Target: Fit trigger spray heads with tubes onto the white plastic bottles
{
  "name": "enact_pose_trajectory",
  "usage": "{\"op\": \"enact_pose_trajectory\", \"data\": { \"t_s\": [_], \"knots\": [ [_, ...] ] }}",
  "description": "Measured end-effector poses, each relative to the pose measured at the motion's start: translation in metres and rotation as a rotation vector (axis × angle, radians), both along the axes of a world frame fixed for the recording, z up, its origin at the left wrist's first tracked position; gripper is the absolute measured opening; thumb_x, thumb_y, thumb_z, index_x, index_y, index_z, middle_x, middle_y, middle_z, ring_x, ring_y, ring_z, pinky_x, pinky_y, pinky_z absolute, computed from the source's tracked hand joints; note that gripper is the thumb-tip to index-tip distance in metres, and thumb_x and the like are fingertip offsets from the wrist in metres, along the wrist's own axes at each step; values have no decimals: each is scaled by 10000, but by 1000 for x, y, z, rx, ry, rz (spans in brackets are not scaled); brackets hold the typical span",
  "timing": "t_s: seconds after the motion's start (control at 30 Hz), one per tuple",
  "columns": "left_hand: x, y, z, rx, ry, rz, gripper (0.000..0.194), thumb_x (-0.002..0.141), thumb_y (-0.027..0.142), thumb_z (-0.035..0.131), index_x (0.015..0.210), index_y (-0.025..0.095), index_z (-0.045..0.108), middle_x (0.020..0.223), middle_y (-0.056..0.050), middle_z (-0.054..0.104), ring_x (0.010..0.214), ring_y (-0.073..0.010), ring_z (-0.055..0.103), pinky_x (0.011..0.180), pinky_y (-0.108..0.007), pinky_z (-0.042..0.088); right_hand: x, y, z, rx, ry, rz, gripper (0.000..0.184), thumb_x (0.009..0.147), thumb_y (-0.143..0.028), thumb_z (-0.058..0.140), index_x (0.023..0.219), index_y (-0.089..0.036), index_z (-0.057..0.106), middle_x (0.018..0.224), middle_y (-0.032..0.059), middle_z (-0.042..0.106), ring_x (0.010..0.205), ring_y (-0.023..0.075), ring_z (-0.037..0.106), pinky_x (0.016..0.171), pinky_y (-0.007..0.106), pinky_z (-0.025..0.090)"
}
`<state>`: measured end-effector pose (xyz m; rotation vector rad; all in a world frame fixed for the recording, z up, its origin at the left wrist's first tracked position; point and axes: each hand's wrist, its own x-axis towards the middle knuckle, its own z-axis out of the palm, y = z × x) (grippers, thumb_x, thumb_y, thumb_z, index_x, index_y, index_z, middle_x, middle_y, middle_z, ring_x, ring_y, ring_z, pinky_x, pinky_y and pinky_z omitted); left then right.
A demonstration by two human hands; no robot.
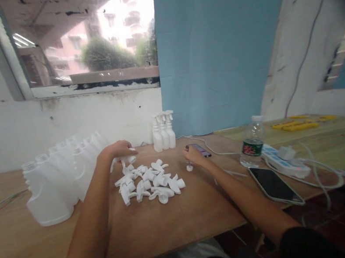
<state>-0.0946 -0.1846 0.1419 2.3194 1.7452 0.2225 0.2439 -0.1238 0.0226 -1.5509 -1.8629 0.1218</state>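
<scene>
My left hand [116, 149] is closed around a white trigger spray head [130, 158], behind a pile of loose white trigger spray heads [159, 180] on the wooden table. To the right of the pile, my right hand [194, 154] is closed. A dark tip shows above its fingers and a small white disc [189, 168] below them; what it grips is too small to name. Just behind that hand lies a phone with a lit screen [201, 150]. Several white plastic bottles [52, 194] without tops stand in rows left of my left forearm.
Three white spray bottles [164, 132] with trigger heads stand against the wall. On the right are a clear water bottle [252, 143], a dark-screened phone [274, 184], a white power strip [285, 162] with cables, and yellow pieces [301, 123]. The wooden table's front edge [180, 248] is close to my body.
</scene>
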Motion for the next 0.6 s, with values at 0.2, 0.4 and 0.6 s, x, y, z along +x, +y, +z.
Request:
{"op": "enact_pose_trajectory", "data": {
  "t_s": [0.2, 0.4, 0.6],
  "knots": [
    [10, 25, -28, -240, 226, -86, 572, 675, 505, 604, 1123, 149, 621, 1076, -125, 669, 824, -222, 620, 593, -249, 485, 2, -1, -2, 20, -50, -35, 276, 780, -189, 429, 600, -130, 630, 571, 70, 614, 556, 150, 512, 536, 238, 292],
    [26, 33, -42, -307, 260, -134, 625, 648, 523, 661, 1166, 177, 614, 1159, -120, 644, 885, -225, 626, 645, -255, 524, 5, 0, -3, 24, -46, -50, 279, 791, -200, 428, 612, -127, 629, 570, 67, 610, 543, 143, 505, 524, 234, 292],
    [34, 42, -53, -321, 291, -152, 647, 586, 528, 713, 1129, 183, 644, 1176, -117, 641, 898, -241, 631, 697, -295, 534, 3, -4, -1, 19, -40, -53, 307, 801, -214, 421, 589, -126, 626, 555, 71, 607, 551, 153, 527, 540, 235, 324]
  ]
}}
